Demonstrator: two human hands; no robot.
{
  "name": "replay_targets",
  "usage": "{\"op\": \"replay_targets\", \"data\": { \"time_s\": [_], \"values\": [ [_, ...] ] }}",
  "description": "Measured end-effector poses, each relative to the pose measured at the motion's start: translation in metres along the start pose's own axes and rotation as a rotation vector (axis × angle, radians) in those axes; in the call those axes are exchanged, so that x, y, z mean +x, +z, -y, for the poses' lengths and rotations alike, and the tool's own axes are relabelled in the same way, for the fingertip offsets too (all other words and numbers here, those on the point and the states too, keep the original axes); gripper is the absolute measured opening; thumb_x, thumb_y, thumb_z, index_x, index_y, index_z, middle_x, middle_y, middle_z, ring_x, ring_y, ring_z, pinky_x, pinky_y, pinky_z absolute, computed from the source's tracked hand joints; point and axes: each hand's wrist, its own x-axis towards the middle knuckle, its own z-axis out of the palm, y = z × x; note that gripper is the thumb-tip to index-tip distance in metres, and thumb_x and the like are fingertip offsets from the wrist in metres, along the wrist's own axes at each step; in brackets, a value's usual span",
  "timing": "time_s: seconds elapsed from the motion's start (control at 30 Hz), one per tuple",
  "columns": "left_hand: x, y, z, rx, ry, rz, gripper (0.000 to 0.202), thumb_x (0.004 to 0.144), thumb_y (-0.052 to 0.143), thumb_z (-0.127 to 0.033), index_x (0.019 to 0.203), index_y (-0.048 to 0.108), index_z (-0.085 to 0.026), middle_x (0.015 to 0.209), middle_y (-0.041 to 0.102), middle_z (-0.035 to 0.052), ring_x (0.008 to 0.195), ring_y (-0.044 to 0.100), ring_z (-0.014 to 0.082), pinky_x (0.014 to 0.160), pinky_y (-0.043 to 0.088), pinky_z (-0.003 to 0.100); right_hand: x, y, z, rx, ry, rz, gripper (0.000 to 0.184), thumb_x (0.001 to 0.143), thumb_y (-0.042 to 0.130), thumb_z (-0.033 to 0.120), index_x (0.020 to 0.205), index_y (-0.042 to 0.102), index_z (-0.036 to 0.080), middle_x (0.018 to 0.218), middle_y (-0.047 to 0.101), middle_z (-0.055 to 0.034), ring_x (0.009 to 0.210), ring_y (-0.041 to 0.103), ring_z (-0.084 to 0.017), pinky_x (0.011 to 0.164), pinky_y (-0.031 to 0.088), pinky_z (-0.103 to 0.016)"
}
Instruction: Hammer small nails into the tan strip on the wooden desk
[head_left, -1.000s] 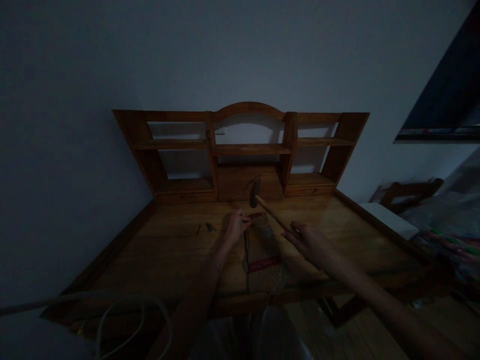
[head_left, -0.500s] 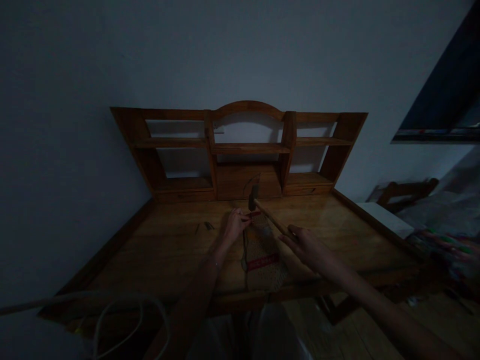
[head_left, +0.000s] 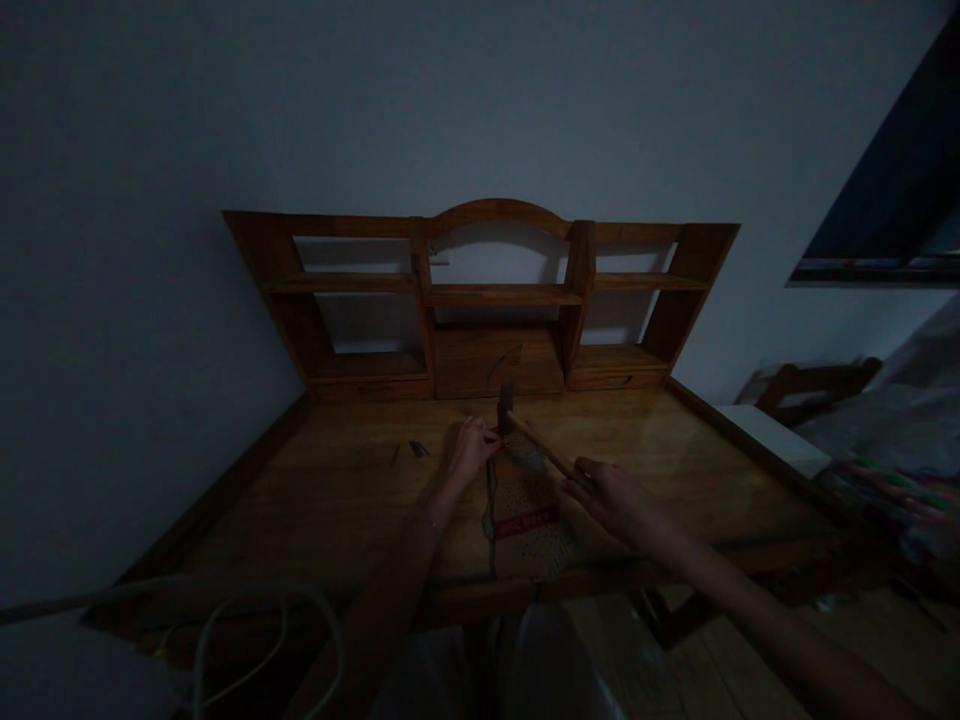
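Note:
My right hand [head_left: 606, 494] is closed around the wooden handle of a hammer [head_left: 546, 452]. The hammer's dark head is low over the far end of a brown piece of cardboard [head_left: 525, 553] with a red printed band. Close beside that head, my left hand [head_left: 472, 443] has thumb and fingers pinched together at the cardboard's far left edge. Whatever sits in the pinch is too small and dark to make out. Left of that hand, a few small dark slender pieces [head_left: 418, 450] lie on the desk.
The wooden desk [head_left: 315, 510] carries a shelf unit [head_left: 495, 296] along its back, against the wall. A pale cable [head_left: 225, 590] loops at the lower left. To the right are a white surface [head_left: 776, 435], a wooden chair [head_left: 817, 383] and plastic-wrapped items.
The hammer head has come down toward the cardboard near my left fingers, and my right hand has lowered slightly. My left hand stays in place.

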Motion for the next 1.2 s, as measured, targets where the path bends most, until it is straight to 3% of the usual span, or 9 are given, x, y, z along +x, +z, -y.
{"op": "replay_targets", "data": {
  "time_s": [0.27, 0.57, 0.7, 0.83, 0.93, 1.0, 1.1, 1.2],
  "values": [
    [0.001, 0.002, 0.000, 0.021, -0.013, -0.001, 0.008, 0.077, 0.071, -0.025, 0.080, 0.077, -0.020, 0.074, 0.057, 0.0042, 0.079, 0.050, 0.0183, 0.071, 0.037, 0.030, -0.001, -0.025, 0.019, 0.015, 0.054, -0.007, 0.028, 0.091, 0.045, 0.043, 0.077, 0.052, 0.019, 0.056, 0.056, -0.0006, 0.044, 0.051, -0.012, 0.045, 0.028, -0.023],
    [0.000, -0.001, -0.005, 0.045, -0.013, 0.026, 0.007, 0.077, 0.071, -0.022, 0.079, 0.077, -0.020, 0.074, 0.058, 0.0038, 0.077, 0.050, 0.0169, 0.072, 0.037, 0.030, 0.002, -0.005, 0.002, 0.025, 0.036, 0.013, 0.026, 0.088, 0.049, 0.039, 0.074, 0.054, 0.018, 0.060, 0.060, -0.0033, 0.049, 0.054, -0.013, 0.046, 0.031, -0.023],
    [0.001, 0.001, -0.002, 0.009, -0.019, -0.016, 0.006, 0.074, 0.075, -0.025, 0.078, 0.077, -0.020, 0.074, 0.058, 0.0033, 0.078, 0.051, 0.0170, 0.073, 0.038, 0.030, -0.001, -0.015, 0.004, 0.194, 0.116, 0.013, 0.031, 0.087, 0.049, 0.049, 0.079, 0.054, 0.019, 0.053, 0.050, 0.0029, 0.039, 0.045, -0.010, 0.037, 0.028, -0.020],
    [0.001, -0.006, -0.003, -0.024, -0.026, -0.111, 0.012, 0.073, 0.075, -0.033, 0.077, 0.076, -0.022, 0.075, 0.059, 0.0034, 0.080, 0.052, 0.0176, 0.075, 0.039, 0.030, 0.006, -0.028, 0.001, 0.517, 0.219, 0.035, 0.039, 0.084, 0.049, 0.059, 0.087, 0.052, 0.021, 0.053, 0.041, 0.0077, 0.033, 0.035, -0.006, 0.029, 0.025, -0.017],
    [0.000, -0.014, -0.009, -0.036, -0.050, -0.251, 0.019, 0.082, 0.065, -0.037, 0.076, 0.075, -0.021, 0.075, 0.056, 0.0036, 0.081, 0.052, 0.0169, 0.076, 0.041, 0.029, 0.024, -0.029, -0.012, 0.728, 0.273, 0.063, 0.042, 0.081, 0.053, 0.062, 0.086, 0.052, 0.020, 0.050, 0.037, 0.0100, 0.029, 0.029, -0.004, 0.026, 0.025, -0.017],
    [-0.001, -0.019, -0.014, -0.070, -0.016, -0.291, 0.020, 0.087, 0.058, -0.031, 0.084, 0.074, -0.021, 0.081, 0.056, 0.0042, 0.085, 0.052, 0.0166, 0.078, 0.042, 0.028, 0.037, -0.022, -0.028, 0.848, 0.302, 0.066, 0.040, 0.080, 0.056, 0.060, 0.084, 0.051, 0.020, 0.048, 0.034, 0.0112, 0.029, 0.027, -0.004, 0.026, 0.026, -0.017],
    [-0.003, -0.021, -0.018, -0.145, 0.090, -0.221, 0.028, 0.084, 0.055, -0.013, 0.105, 0.071, -0.024, 0.093, 0.056, 0.0044, 0.094, 0.052, 0.0159, 0.083, 0.044, 0.028, 0.049, -0.005, -0.057, 0.991, 0.353, 0.043, 0.037, 0.081, 0.057, 0.056, 0.078, 0.049, 0.020, 0.047, 0.034, 0.0114, 0.028, 0.025, -0.003, 0.025, 0.025, -0.016],
    [-0.002, -0.019, -0.018, -0.165, 0.154, -0.142, 0.044, 0.076, 0.055, -0.001, 0.107, 0.071, -0.027, 0.096, 0.054, 0.0042, 0.095, 0.051, 0.0159, 0.084, 0.045, 0.029, 0.047, 0.014, -0.084, 1.023, 0.397, -0.021, 0.035, 0.079, 0.060, 0.052, 0.074, 0.048, 0.020, 0.047, 0.036, 0.0104, 0.028, 0.028, -0.004, 0.025, 0.028, -0.017]
  ]
}}
